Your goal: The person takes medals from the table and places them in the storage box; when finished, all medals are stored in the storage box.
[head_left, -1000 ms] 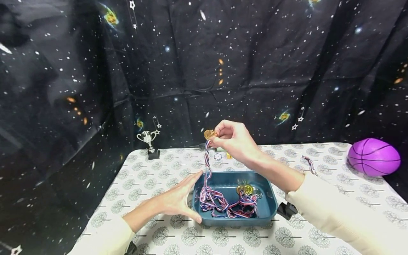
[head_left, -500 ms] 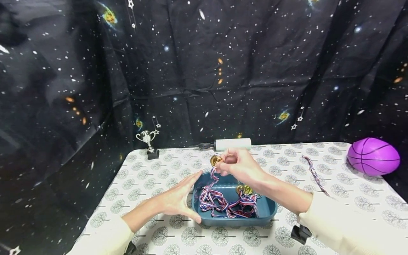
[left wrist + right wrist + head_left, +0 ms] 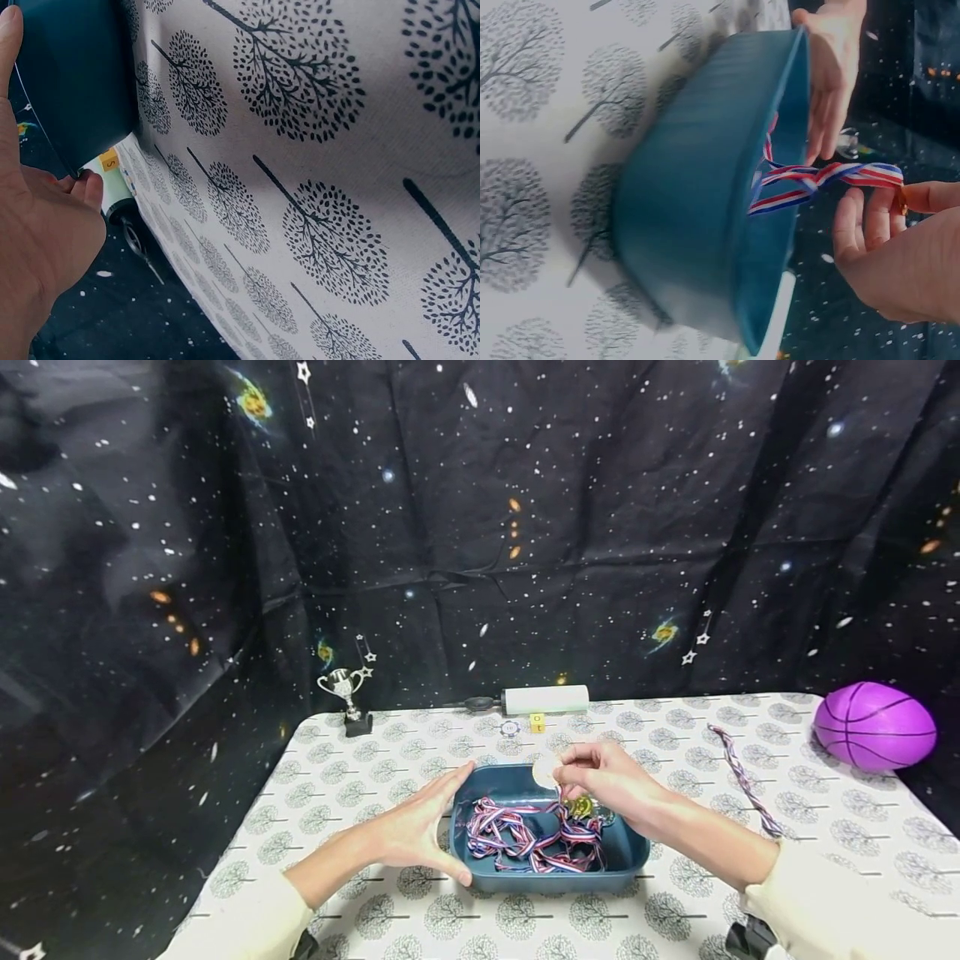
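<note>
Between thumb and fingers my right hand [image 3: 618, 785] pinches a gold medal [image 3: 543, 772] just over a dark teal plastic bin [image 3: 555, 882]. Its red, white and blue ribbon [image 3: 855, 176] trails down into the bin, as the right wrist view shows. More striped ribbons [image 3: 506, 831] lie tangled inside, with gold medals [image 3: 581, 807] toward the right end, partly behind the right hand. My left hand [image 3: 408, 837] rests against the bin's left end, fingers stretched toward the back corner and thumb at the front one. The left wrist view has this hand [image 3: 52, 232] along the rim.
A silver trophy cup [image 3: 345, 689] stands back left. Behind the bin are a white cylinder with a black end [image 3: 546, 699], a poker chip [image 3: 510, 727] and a yellow letter cube [image 3: 537, 722]. At right lie a striped ribbon [image 3: 738, 768] and a purple ball [image 3: 875, 727].
My right hand has come down and to the right with the gold medal, from high above the bin's left part to low over its middle. The left hand has stayed against the bin.
</note>
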The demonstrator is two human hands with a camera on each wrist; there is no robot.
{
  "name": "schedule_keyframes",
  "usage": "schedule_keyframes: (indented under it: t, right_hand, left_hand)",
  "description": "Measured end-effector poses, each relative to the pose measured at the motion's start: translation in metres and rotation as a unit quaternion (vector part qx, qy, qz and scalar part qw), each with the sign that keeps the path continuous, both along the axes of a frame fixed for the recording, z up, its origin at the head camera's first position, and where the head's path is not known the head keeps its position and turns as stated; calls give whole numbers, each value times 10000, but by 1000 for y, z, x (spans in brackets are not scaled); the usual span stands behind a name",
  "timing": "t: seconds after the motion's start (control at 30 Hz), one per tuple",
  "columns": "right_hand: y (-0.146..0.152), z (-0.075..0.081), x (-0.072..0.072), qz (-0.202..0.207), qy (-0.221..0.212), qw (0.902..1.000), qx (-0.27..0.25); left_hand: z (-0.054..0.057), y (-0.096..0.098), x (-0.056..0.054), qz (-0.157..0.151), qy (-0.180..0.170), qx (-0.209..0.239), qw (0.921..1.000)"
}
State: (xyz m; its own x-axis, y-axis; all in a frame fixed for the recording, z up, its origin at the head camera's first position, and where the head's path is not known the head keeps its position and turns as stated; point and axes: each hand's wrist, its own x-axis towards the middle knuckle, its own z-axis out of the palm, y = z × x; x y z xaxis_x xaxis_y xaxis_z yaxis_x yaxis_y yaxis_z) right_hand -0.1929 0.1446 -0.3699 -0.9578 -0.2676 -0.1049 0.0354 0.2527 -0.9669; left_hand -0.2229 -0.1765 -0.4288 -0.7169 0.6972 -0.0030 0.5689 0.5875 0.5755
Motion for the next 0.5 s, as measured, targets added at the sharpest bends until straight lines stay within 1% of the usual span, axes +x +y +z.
schedule_keyframes:
  t: [0.07, 0.17, 0.27, 0.37, 0.43, 0.5]
  right_hand:
    - [3, -6, -1, 46, -59, 9999, -77]
    - [6, -14, -2, 183, -168, 9990, -378]
    - [7, -21, -3, 280, -115, 9978, -590]
    - [7, -27, -5, 96, 7, 9987, -491]
    - [7, -30, -6, -76, 59, 9995, -305]
    - [7, -34, -8, -225, 22, 9997, -101]
  left_hand:
    - [-1, 0, 0, -2, 12, -11, 10000]
    - [-2, 0, 0, -6, 25, -58, 10000]
    - [-2, 0, 0, 9, 2, -96, 10000]
    - [-1, 0, 0, 42, 9, -116, 9999]
    - [-1, 0, 1, 66, -14, -109, 9999]
    - [0, 0, 1, 80, -36, -104, 9999]
